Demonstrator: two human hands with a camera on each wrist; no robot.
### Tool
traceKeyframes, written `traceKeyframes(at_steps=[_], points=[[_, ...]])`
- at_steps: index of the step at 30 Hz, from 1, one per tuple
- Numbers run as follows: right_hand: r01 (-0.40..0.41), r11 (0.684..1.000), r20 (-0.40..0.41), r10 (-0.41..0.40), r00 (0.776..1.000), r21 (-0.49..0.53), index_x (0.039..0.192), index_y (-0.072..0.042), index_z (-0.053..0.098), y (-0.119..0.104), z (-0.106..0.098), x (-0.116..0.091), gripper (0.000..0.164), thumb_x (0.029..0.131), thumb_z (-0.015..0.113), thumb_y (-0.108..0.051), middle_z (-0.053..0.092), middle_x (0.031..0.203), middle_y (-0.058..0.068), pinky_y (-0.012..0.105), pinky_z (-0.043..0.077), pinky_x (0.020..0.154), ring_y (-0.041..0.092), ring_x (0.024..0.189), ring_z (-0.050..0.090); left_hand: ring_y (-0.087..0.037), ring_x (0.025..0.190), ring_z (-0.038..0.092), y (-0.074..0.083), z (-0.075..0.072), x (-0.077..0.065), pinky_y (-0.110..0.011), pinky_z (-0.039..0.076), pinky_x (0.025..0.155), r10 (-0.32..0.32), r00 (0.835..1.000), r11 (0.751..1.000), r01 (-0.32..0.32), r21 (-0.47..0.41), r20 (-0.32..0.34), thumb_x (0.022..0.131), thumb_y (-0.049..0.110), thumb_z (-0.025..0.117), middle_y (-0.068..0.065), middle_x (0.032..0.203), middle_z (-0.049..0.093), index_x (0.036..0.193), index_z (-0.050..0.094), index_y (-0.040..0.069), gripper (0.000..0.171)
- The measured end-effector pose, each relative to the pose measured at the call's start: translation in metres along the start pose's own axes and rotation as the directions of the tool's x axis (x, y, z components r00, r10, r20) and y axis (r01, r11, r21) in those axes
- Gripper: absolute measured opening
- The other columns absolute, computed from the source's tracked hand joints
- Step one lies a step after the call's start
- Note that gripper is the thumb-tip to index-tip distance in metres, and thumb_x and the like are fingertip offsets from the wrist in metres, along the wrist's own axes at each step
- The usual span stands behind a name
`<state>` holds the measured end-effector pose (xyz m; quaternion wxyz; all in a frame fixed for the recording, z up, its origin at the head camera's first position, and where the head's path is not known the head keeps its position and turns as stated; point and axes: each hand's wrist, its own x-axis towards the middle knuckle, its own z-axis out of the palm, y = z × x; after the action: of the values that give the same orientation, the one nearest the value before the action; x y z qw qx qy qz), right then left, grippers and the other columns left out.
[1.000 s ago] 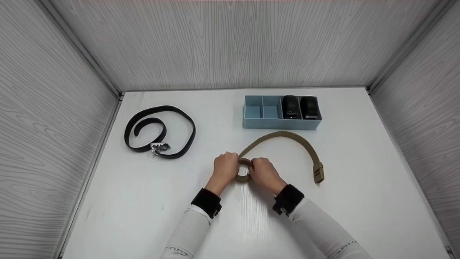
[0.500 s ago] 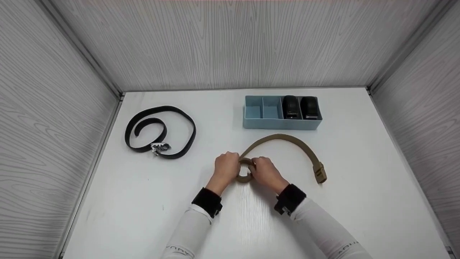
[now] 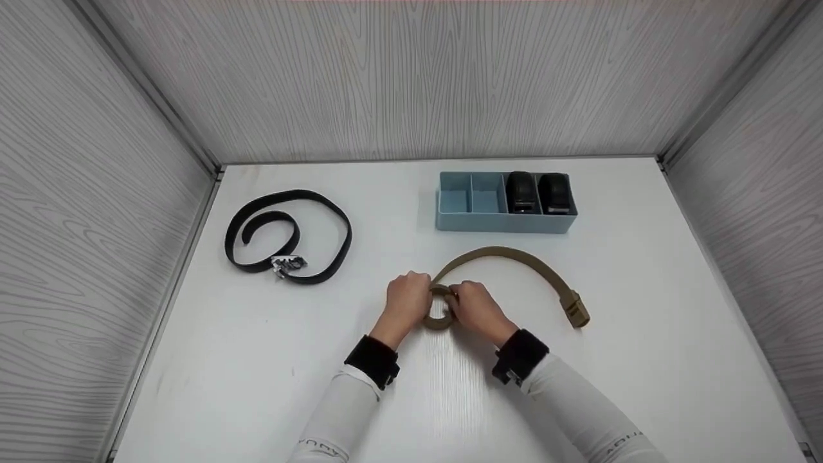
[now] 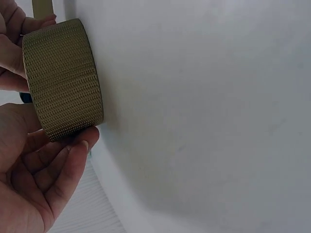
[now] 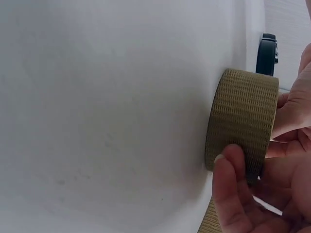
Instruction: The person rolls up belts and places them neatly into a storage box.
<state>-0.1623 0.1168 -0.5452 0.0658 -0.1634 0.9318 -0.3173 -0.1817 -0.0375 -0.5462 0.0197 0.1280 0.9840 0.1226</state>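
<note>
Both hands hold the rolled end of a tan webbing belt (image 3: 440, 323) just above the table's middle. My left hand (image 3: 407, 299) grips the coil's left side; in the left wrist view its fingers curl around the lower edge of the coil (image 4: 63, 80). From the other side my right hand (image 3: 477, 307) grips the coil, and its fingertips press the woven outer face in the right wrist view (image 5: 231, 167). The unrolled length arcs away behind the right hand and ends at a tan buckle (image 3: 575, 310) on the table. The coil's inner end is partly hidden by fingers.
A light blue divided box (image 3: 505, 223) stands behind the belt, with two black rolled belts (image 3: 521, 191) in its right compartments. Far left lies a loosely looped black belt (image 3: 350, 235) with a silver buckle (image 3: 287, 263). Wood-grain walls (image 3: 411, 83) enclose the table.
The arc of the tan belt has come lower, nearer the hands, and its buckle has slid slightly right and turned. Both hands have shifted a little to the right with the coil.
</note>
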Motion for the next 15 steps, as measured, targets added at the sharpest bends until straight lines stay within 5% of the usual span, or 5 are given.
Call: traceKeyframes(at_steps=[6, 15], points=[[-0.089, 0.996, 0.013, 0.089, 0.996, 0.024, 0.072, -0.004, 0.062, 0.0000, 0.0037, -0.0043, 0.022, 0.094, 0.063, -0.009, 0.052, 0.060, -0.001, 0.031, 0.042, 0.055, 0.015, 0.056, 0.048, -0.031, 0.069, 0.067, -0.0016, 0.0012, -0.0019, -0.042, 0.052, 0.059, -0.012, 1.000, 1.000, 0.012, -0.002, 0.001, 0.084, 0.006, 0.066, -0.012, 0.079, 0.070, 0.080, 0.070, 0.006, 0.005], [0.065, 0.998, -0.007, -0.065, 0.998, -0.001, 0.083, 0.001, 0.066, 0.0029, 0.0034, -0.0011, 0.013, 0.094, 0.059, 0.000, 0.053, 0.068, 0.004, 0.038, 0.045, 0.062, 0.020, 0.064, 0.050, -0.029, 0.068, 0.067, -0.0013, 0.0014, -0.0010, -0.041, 0.052, 0.058, 0.024, 1.000, 1.000, -0.024, 0.001, 0.014, 0.085, 0.008, 0.066, -0.010, 0.077, 0.070, 0.079, 0.070, 0.007, 0.007]])
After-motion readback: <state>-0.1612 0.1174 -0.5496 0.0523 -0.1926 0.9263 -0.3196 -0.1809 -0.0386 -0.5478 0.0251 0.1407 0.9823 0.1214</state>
